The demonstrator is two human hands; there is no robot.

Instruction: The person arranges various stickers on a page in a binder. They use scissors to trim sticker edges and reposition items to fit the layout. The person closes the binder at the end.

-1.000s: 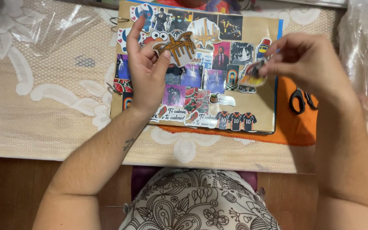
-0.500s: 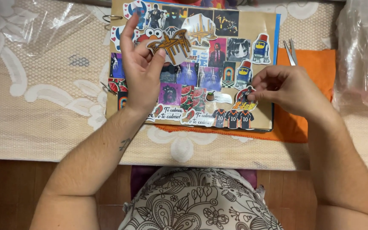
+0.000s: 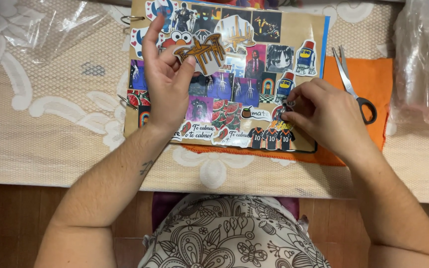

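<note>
Head view: your left hand (image 3: 167, 84) has its grip pinched on a glossy brown-and-orange die-cut sticker (image 3: 202, 52) above the flat brown cardboard sheet covered in stickers (image 3: 314, 27). Your right hand (image 3: 319, 111) has a narrow grip pressing a small dark sticker (image 3: 286, 106) onto the sheet. Steel scissors (image 3: 351, 82) lie on orange felt (image 3: 373, 74).

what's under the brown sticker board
An orange cloth shows under the sticker board at its right and bottom edges, and a blue sheet edge on the right. How far either reaches beneath is covered.

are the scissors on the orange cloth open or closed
Slightly open: the black-handled metal scissors lie flat on the orange cloth, blade tips a little apart.
</note>
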